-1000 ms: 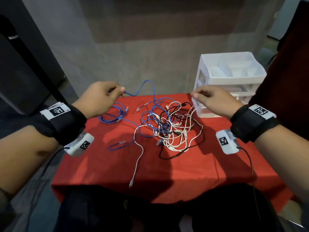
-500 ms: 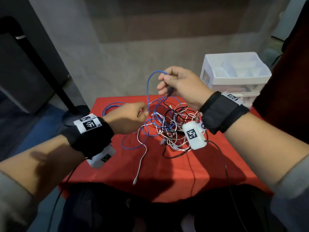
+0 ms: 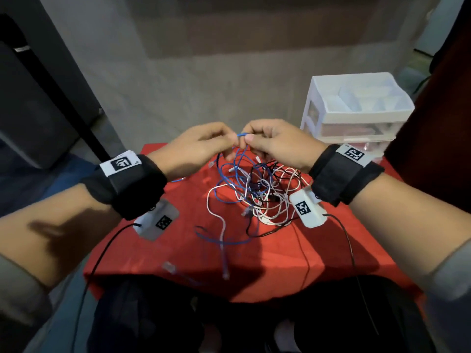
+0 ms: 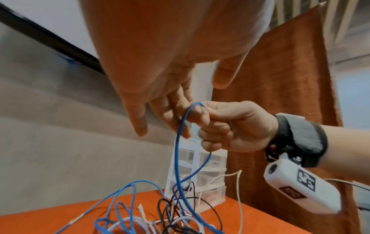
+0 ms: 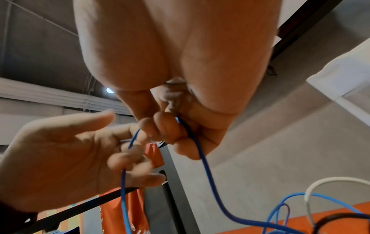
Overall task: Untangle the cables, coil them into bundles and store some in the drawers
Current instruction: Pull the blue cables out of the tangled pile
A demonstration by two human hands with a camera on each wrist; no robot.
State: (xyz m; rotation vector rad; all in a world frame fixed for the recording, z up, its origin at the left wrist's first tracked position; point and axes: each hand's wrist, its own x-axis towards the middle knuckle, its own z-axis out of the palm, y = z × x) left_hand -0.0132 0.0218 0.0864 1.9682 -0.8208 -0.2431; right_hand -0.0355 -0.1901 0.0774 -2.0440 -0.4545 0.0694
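A tangle of blue, white and black cables (image 3: pixel 262 197) lies on the red-covered table (image 3: pixel 158 253). One blue cable (image 3: pixel 239 149) rises out of the heap to a small loop held above it. My right hand (image 3: pixel 251 138) pinches that loop between thumb and curled fingers (image 5: pixel 170 131). My left hand (image 3: pixel 229 143) meets it from the left. In the left wrist view the blue cable (image 4: pixel 178 142) runs across its nearly straight fingers (image 4: pixel 176 114), and the thumb stands apart. Both hands hover clear of the table.
A white plastic drawer unit (image 3: pixel 356 115) stands at the table's back right, its drawers closed. A loose white cable (image 3: pixel 223 235) and a blue cable with a clear plug (image 3: pixel 169 266) trail toward the front edge. A grey wall is behind the table.
My left hand has risen from the table to meet the right hand. The right hand has come down and left with the blue loop, which is now much smaller.
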